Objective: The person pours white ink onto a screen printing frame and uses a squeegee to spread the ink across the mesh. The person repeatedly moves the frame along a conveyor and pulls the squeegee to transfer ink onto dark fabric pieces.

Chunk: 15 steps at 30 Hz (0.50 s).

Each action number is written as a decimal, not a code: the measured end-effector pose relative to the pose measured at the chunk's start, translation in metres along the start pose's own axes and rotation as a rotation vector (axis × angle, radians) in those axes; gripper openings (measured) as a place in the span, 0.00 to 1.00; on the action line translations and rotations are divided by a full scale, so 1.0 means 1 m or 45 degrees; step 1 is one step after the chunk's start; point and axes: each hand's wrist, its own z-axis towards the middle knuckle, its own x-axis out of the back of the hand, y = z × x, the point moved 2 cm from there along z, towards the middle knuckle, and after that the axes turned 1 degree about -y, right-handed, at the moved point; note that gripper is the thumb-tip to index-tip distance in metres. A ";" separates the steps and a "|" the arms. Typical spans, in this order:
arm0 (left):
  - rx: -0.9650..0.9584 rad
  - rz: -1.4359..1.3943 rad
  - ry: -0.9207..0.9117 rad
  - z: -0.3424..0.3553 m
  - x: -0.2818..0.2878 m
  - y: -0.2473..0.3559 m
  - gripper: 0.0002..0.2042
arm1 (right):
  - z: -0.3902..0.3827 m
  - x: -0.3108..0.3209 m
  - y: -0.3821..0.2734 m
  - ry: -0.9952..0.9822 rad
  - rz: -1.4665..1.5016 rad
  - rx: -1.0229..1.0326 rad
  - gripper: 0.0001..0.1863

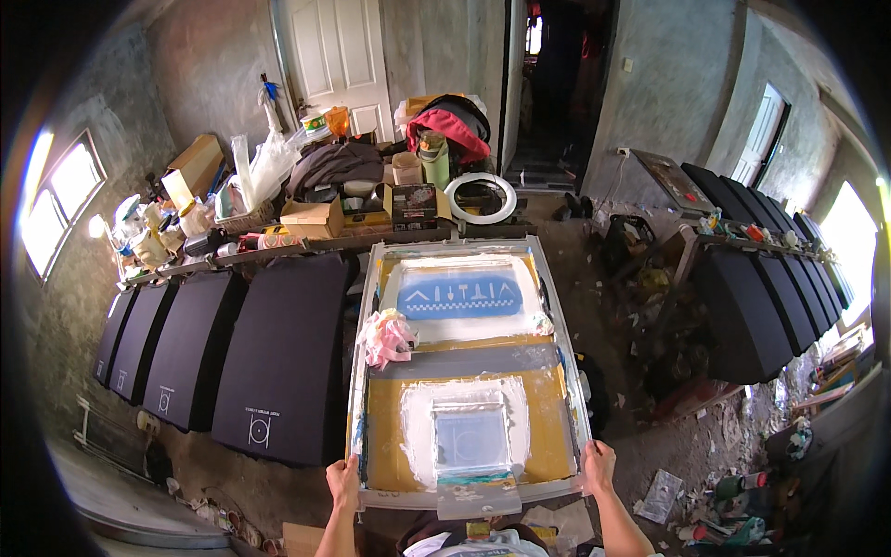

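My left hand [343, 481] is closed around the near left corner of a large screen-printing frame [560, 371]. My right hand [598, 464] grips its near right side. The mesh carries a blue stencil panel [459, 295] at the far end and a smaller pale square window [471, 440] at the near end, bordered in white. A squeegee [479, 499] with a pale handle lies across the near end of the screen, between my hands. On the frame's left side rests a crumpled pinkish rag [388, 338].
Black shirts on boards [278, 362] hang in a row at left, with white prints; more black pieces [742, 316] line a rack at right. Behind the frame, a cluttered bench holds boxes [311, 219], bags and a white ring [481, 198]. Litter and a plastic packet [660, 496] lie on the floor.
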 end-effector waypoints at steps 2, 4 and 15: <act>0.007 0.001 0.003 0.004 -0.002 -0.007 0.24 | 0.000 -0.004 0.002 -0.015 -0.006 -0.015 0.17; 0.036 0.024 -0.037 0.009 -0.006 -0.015 0.24 | 0.003 -0.010 0.007 0.009 -0.045 0.007 0.17; -0.206 0.368 0.093 0.011 -0.017 -0.022 0.15 | -0.004 -0.028 -0.026 0.098 -0.743 0.424 0.16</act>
